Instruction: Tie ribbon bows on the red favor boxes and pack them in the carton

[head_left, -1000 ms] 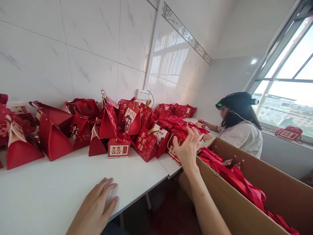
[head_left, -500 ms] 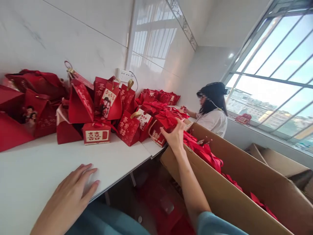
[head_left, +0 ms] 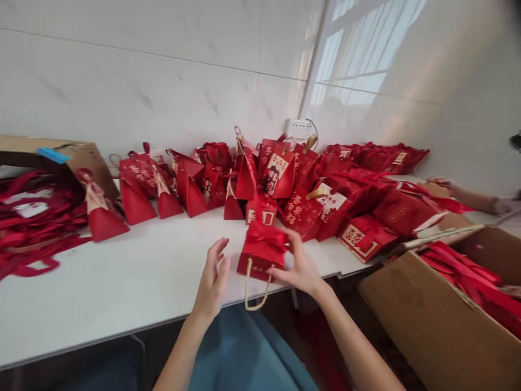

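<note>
A red gift box [head_left: 260, 254] with a ribbon bow on top and a gold rope handle hanging at its near side is at the front edge of the white table [head_left: 163, 282]. My right hand [head_left: 300, 266] grips its right side between thumb and fingers. On the box's left, my left hand [head_left: 214, 277] is raised with fingers apart, holding nothing, with a small gap to the box. Just behind stands another red box with a pale label [head_left: 266, 214], partly hidden by the bow.
Red gift boxes [head_left: 191, 182] line the wall. A pile of red ribboned bags [head_left: 36, 217] and a carton [head_left: 91, 163] are at left. An open cardboard box [head_left: 439, 320] holds red items at right. Another person's arm [head_left: 472, 196] reaches in at far right.
The view has swung left. My right hand has brought a red box from beside the cardboard box to the table's front edge. My left hand has lifted off the table toward it.
</note>
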Demonstrator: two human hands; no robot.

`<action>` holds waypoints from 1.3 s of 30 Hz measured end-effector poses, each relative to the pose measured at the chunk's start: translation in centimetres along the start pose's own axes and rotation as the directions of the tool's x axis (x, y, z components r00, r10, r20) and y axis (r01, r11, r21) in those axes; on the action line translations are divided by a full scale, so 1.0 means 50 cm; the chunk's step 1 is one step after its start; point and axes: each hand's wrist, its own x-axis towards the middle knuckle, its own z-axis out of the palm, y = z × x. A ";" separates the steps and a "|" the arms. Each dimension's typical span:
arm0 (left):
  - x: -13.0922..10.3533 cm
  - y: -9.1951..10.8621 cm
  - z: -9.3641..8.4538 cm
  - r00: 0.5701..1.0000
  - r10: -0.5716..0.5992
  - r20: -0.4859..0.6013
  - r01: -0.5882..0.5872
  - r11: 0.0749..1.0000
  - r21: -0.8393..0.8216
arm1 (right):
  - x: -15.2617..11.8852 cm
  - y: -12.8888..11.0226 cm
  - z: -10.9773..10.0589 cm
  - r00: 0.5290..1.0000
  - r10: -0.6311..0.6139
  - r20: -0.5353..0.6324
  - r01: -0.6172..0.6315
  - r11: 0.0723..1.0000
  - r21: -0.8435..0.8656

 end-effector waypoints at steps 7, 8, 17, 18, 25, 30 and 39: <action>0.001 0.039 -0.028 0.998 0.013 0.054 -0.014 1.000 0.014 | 0.003 -0.017 0.060 0.932 0.043 0.360 -0.131 0.966 0.223; 0.002 0.041 -0.028 0.998 0.007 0.065 -0.008 1.000 0.013 | 0.000 -0.026 0.061 0.940 0.055 0.338 -0.131 0.970 0.204; -0.030 0.012 -0.080 0.787 0.060 -0.614 -0.027 0.998 0.063 | -0.077 -0.110 0.040 0.931 0.220 0.291 -0.284 0.938 0.200; -0.042 0.015 -0.084 0.774 0.099 -0.625 -0.082 0.995 0.055 | -0.074 -0.110 0.036 0.936 0.240 0.258 -0.299 0.928 0.222; -0.110 0.049 -0.069 0.858 0.165 -0.486 -0.138 0.986 0.091 | 0.030 -0.071 0.042 0.910 0.400 0.108 -0.414 0.888 0.200; -0.132 0.046 -0.072 0.889 -0.175 -0.423 0.234 0.968 0.091 | 0.076 -0.057 0.071 0.881 0.368 0.297 -0.452 0.839 0.302; -0.120 0.057 -0.102 0.941 -0.332 -0.071 0.331 0.943 -0.026 | 0.047 -0.064 0.068 0.910 0.300 0.285 -0.402 0.802 0.442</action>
